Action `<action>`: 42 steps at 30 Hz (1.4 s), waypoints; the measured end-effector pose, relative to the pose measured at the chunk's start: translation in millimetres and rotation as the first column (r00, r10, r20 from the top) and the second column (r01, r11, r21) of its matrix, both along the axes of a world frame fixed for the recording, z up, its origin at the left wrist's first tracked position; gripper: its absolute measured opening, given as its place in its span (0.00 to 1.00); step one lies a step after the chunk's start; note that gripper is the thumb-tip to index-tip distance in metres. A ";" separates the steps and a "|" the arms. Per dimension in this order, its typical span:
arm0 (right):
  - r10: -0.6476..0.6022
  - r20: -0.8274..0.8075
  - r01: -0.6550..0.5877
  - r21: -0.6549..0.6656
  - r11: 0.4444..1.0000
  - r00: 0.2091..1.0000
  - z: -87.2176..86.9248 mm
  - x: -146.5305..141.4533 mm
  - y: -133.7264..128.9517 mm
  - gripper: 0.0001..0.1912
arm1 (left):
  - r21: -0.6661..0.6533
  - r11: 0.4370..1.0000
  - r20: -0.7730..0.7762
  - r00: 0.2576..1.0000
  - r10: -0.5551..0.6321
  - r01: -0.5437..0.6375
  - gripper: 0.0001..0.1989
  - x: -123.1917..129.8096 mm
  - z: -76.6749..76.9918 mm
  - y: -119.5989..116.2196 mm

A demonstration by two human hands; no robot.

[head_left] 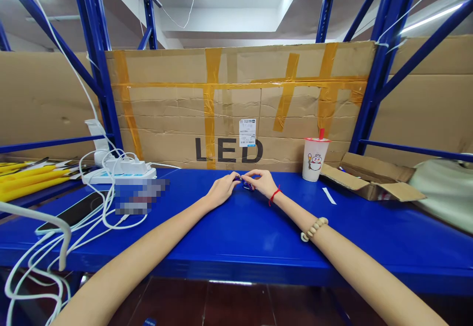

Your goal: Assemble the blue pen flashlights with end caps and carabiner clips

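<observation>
Both arms reach forward over the blue shelf top, and the hands meet near its middle. My left hand (223, 189) is closed, its fingertips pinching one end of a small, dark purple, shiny object (248, 185). My right hand (263, 183) is closed too, with thumb and fingers on the other end of that object. It is too small and too covered by fingers for its kind to show. A red string and a bead bracelet (314, 229) are on the right arm.
At the left lie a power strip (120, 173), tangled white cables, a phone (76, 211) and yellow-handled tools (35, 178). A paper cup (315, 161) with a red straw, a white strip (328, 196) and an open cardboard box (369, 175) are right. Taped cardboard (166, 114) stands behind.
</observation>
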State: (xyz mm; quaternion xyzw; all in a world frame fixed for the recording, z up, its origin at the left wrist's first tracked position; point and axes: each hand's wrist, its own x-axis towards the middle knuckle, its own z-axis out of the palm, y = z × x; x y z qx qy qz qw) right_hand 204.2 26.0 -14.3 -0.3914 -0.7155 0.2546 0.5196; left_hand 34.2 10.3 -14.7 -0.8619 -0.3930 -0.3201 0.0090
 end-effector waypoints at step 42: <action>0.068 -0.144 -0.087 -0.129 0.988 0.987 6.8 -3.1 -8.1 0.23 | 0.100 0.994 -0.104 0.993 0.058 -0.048 0.10 2.3 3.1 -2.7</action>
